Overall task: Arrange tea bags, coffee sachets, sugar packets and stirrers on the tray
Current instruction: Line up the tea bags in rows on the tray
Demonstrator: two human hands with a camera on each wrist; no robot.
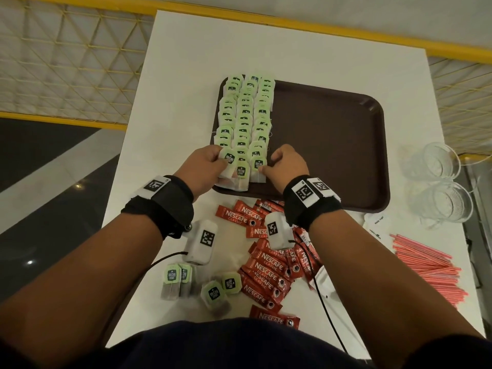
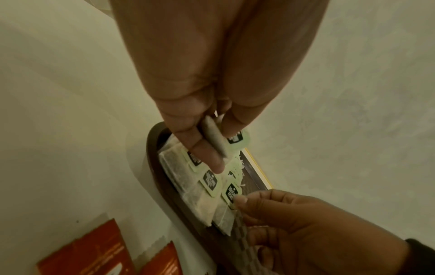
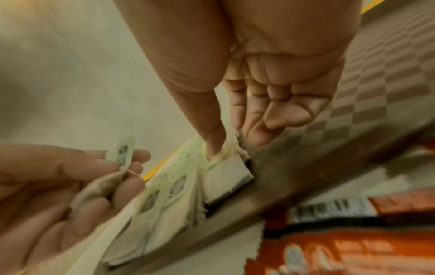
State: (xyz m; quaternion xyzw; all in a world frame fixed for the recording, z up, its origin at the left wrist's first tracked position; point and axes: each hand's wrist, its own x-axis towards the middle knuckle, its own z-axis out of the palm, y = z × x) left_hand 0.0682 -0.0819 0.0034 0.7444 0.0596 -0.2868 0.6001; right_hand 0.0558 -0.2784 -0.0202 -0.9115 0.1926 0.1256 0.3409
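A brown tray [image 1: 319, 145] lies mid-table with three overlapping columns of green-tagged tea bags [image 1: 245, 115] along its left side. My left hand [image 1: 222, 161] pinches one tea bag [image 2: 214, 137] over the near end of the left column. My right hand [image 1: 267, 165] is at the near end of the right column. Its thumb [image 3: 213, 148] presses on a tea bag's tag [image 1: 258, 165] and pinches it against the forefinger, with the other fingers curled. Red coffee sachets [image 1: 269, 272] and loose tea bags [image 1: 175, 280] lie on the table in front of the tray.
Pink stirrers [image 1: 428, 267] are piled at the right of the white table [image 1: 186, 75], with white sugar packets [image 1: 378, 221] beside them. Two glass cups [image 1: 439, 161] stand past the tray's right edge. A yellow mesh railing borders the table's far and left sides.
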